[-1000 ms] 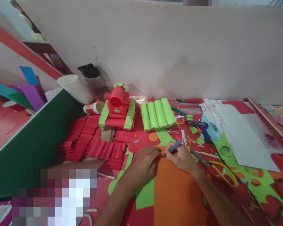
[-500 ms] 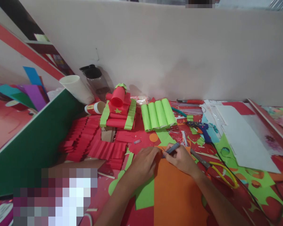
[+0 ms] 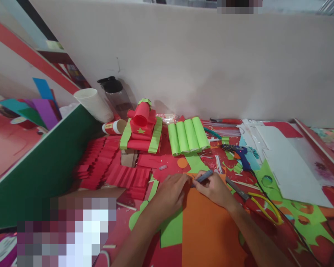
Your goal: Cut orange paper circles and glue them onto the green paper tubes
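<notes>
My right hand (image 3: 211,186) grips a thick grey-blue marker pen (image 3: 205,175), slanted with its lower end near the top of an orange sheet (image 3: 211,226). Close beside it, my left hand (image 3: 173,188) rests at the sheet's upper left, fingers bent and pressed together. A small dark piece shows between the two hands; whether my left fingertips hold it, I cannot make out. Under the orange sheet lies a green sheet (image 3: 171,233). Scissors with yellow handles (image 3: 264,208) lie right of my right hand.
Behind my hands stand a red and green paper model (image 3: 141,129) and a row of green paper rolls (image 3: 188,136). Pleated red paper (image 3: 100,159) lies left, a blue glue gun (image 3: 241,155) right. A white cup (image 3: 91,104) and bottle (image 3: 117,96) stand by the partition (image 3: 183,63).
The view has shifted slightly, so things sit a little further right. Both hands keep nearly the same place on the orange sheet, the marker pen still in my right hand.
</notes>
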